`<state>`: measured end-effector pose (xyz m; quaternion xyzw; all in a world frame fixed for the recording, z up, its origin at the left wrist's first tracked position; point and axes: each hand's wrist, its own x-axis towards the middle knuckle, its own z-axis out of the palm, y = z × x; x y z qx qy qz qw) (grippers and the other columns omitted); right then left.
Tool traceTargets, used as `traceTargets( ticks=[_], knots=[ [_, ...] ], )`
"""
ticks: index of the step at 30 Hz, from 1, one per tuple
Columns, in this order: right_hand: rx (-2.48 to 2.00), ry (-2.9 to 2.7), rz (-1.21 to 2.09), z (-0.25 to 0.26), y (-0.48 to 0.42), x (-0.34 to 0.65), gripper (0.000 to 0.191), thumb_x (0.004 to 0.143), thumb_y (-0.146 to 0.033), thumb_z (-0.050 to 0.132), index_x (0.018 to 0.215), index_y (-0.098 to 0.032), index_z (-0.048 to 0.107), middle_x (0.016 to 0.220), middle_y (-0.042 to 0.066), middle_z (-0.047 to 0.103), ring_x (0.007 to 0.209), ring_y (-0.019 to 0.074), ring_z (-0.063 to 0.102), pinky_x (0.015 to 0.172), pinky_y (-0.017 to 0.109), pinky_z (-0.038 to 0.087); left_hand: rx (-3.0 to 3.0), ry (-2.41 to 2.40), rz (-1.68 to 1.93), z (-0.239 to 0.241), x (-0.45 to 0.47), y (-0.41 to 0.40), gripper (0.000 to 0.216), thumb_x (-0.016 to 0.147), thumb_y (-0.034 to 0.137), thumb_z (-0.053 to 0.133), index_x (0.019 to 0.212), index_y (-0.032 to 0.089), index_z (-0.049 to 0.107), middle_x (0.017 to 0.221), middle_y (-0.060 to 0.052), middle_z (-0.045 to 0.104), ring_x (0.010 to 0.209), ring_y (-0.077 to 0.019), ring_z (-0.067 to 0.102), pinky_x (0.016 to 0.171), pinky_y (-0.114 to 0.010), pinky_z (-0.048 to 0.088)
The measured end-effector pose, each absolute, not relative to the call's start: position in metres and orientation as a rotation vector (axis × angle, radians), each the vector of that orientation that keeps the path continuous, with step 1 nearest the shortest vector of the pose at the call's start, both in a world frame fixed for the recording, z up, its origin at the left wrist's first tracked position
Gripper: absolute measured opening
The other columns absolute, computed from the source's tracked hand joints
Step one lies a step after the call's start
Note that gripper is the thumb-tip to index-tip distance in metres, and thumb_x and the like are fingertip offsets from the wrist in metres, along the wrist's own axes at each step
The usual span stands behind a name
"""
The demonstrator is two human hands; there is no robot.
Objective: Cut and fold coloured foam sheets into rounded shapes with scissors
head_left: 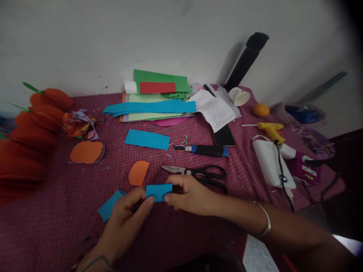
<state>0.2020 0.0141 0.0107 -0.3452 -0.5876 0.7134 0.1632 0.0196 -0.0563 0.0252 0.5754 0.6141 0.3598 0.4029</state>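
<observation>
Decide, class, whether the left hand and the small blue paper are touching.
Touching. The head view shows the left hand gripping the left end of the small blue paper, with the thumb over its lower left corner.

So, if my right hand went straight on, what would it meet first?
Past the blue paper your right hand holds, probably your left hand, at the paper's other end; depth is unclear.
</observation>
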Motion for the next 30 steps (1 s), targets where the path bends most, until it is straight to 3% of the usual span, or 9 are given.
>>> traceTargets(
  ticks=[8,13,16,23,30],
  knots=[
    [-0.946,-1.771,1.957,0.011,0.016,0.203,0.016,0.075,-0.021,0.063,0.070,-0.019,0.048,0.060,-0.007,0.046,0.054,0.0075,0.041,0.049,0.020,0.030,1.557,1.544,0.821,0.024,0.019,-0.059,0.035,0.092,0.037,0.048,0.062,0.022,0.056,0.059,0.001,0.058,0.055,-0.0146,0.055,0.053,-0.025,0.044],
    [-0.953,-1.865,1.856,0.011,0.014,0.204,0.012,0.075,-0.020,0.062,0.070,-0.018,0.051,0.061,-0.006,0.046,0.056,0.0084,0.041,0.050,0.021,0.031,1.599,1.524,0.842,0.019,0.021,-0.062,0.017,0.084,0.032,0.058,0.071,0.023,0.063,0.062,0.002,0.059,0.056,-0.0148,0.053,0.052,-0.026,0.044],
    [-0.969,-1.911,1.838,0.013,0.013,0.205,0.010,0.076,-0.021,0.061,0.071,-0.018,0.052,0.062,-0.005,0.046,0.057,0.0085,0.041,0.050,0.021,0.030,1.608,1.551,0.893,0.019,0.023,-0.063,0.015,0.080,0.027,0.061,0.065,0.023,0.060,0.062,0.002,0.057,0.057,-0.0147,0.052,0.054,-0.026,0.045],
    [-0.931,-1.816,1.923,0.017,0.014,0.204,0.019,0.078,-0.025,0.063,0.067,-0.018,0.050,0.059,-0.006,0.044,0.054,0.0072,0.040,0.048,0.020,0.030,1.213,1.468,0.986,0.026,0.019,-0.060,0.017,0.076,0.026,0.064,0.060,0.021,0.061,0.054,0.004,0.056,0.052,-0.0121,0.050,0.052,-0.023,0.043],
    [-0.889,-1.652,2.004,0.014,0.011,0.198,0.017,0.081,-0.026,0.063,0.072,-0.016,0.053,0.061,-0.005,0.053,0.054,0.0069,0.047,0.052,0.019,0.039,0.760,1.361,1.198,0.018,0.036,-0.055,0.017,0.069,0.029,0.076,0.060,0.017,0.069,0.053,0.001,0.064,0.052,-0.0106,0.055,0.056,-0.021,0.046]
  ],
)
